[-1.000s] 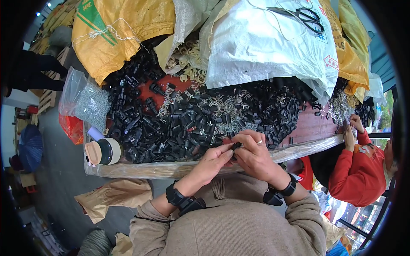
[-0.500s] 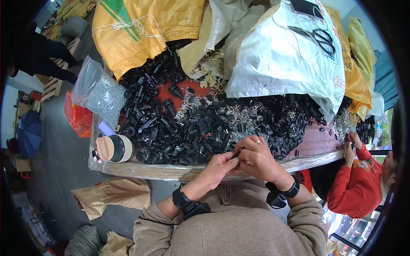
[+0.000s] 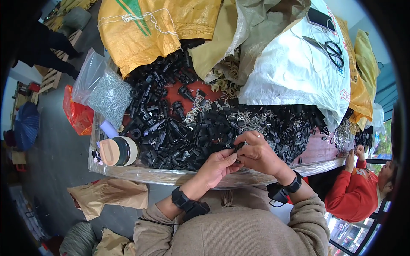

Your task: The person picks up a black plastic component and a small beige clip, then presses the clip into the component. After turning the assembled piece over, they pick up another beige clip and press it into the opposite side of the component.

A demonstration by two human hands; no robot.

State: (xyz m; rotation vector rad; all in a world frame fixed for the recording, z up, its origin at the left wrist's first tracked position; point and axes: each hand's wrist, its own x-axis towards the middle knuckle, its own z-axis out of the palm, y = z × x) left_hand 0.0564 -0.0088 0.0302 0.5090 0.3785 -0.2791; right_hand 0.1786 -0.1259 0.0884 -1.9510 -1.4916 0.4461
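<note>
A red table [image 3: 318,150] bears black plastic parts [image 3: 179,136], sacks [image 3: 141,30], and a tape roll [image 3: 117,151].

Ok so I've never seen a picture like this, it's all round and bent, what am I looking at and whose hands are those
The view comes from a wide fisheye camera worn on a person's head, looking down, which is why straight edges curve. The forearms rising from the bottom edge are that person's own. Their left hand and right hand meet over a small black plastic part, pinched between the fingers. Before them the table is heaped with black plastic parts and small metal clips. Yellow sacks and a white sack lie behind, scissors on top. A tape roll sits at the left. A co-worker in red works at the right.
</note>
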